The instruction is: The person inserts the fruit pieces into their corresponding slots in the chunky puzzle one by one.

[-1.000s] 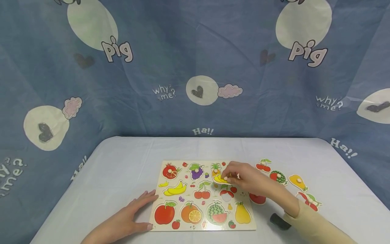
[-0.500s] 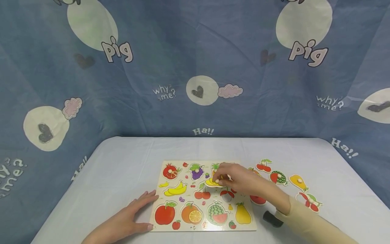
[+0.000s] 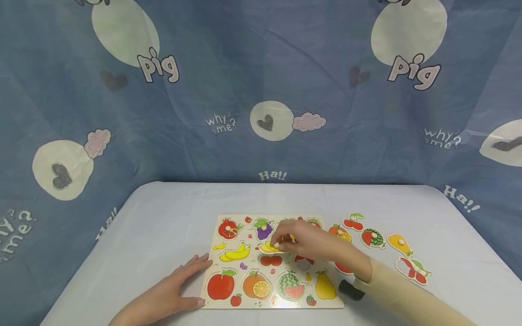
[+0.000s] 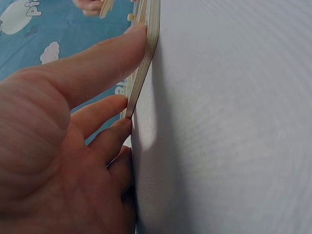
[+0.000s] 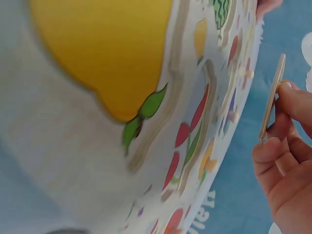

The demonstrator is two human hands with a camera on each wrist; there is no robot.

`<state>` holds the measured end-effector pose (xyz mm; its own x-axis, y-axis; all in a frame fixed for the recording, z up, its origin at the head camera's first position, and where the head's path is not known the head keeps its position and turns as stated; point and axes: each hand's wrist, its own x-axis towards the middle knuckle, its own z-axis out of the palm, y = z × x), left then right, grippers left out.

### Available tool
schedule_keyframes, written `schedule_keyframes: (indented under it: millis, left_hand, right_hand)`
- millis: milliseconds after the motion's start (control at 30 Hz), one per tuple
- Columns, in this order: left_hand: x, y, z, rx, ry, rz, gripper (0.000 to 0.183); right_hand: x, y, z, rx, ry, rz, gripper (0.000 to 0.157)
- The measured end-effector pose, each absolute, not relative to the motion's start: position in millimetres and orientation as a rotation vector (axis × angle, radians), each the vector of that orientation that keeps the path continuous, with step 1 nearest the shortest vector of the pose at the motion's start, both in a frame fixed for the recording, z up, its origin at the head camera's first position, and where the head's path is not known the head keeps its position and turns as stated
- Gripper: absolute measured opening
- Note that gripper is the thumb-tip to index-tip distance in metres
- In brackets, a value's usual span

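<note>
My right hand (image 3: 303, 237) pinches a banana puzzle piece (image 3: 267, 247) by its small knob. The piece is held above the fruit puzzle board (image 3: 241, 237), near the cherry recess and right of the banana recess (image 3: 234, 252). Edge-on, the same piece (image 5: 273, 97) shows between thumb and fingers in the right wrist view. Resting at the board's left edge, my left hand (image 3: 175, 287) touches it with spread fingers, its thumb at the near corner. In the left wrist view, thumb and fingertips meet the board's edge (image 4: 146, 63).
Right of the board lie loose knobbed pieces: an orange (image 3: 340, 232), cherries (image 3: 353, 223), a watermelon (image 3: 372, 237), a pear (image 3: 399, 243) and a red-and-green one (image 3: 413, 270). A red piece (image 3: 343, 268) is partly hidden by my right forearm. A dark object (image 3: 351, 290) sits beside the sleeve.
My right hand has carried the banana piece leftward across the board, from the pineapple spot to near the cherry recess. The orange piece has come into view. My left hand has stayed in place.
</note>
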<state>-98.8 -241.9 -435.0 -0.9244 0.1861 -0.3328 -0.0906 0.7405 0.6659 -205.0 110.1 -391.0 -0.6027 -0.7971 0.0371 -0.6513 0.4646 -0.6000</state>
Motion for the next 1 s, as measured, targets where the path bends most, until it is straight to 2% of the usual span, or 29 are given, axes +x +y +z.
schedule_keyframes:
  millis: [267, 567, 1000]
  left_hand:
    - [-99, -241, -433, 0.071, 2.556, 1.018, 0.091]
    - [-97, -242, -431, 0.095, 2.543, 1.030, 0.089]
    - [-99, -243, -432, 0.113, 2.527, 1.041, 0.089]
  right_hand:
    - [-208, 91, -390, -1.279, 2.414, -0.849, 0.018]
    - [-208, 74, -391, -1.373, 2.398, -0.833, 0.013]
    - [-212, 53, -392, -1.305, 2.364, -0.814, 0.015]
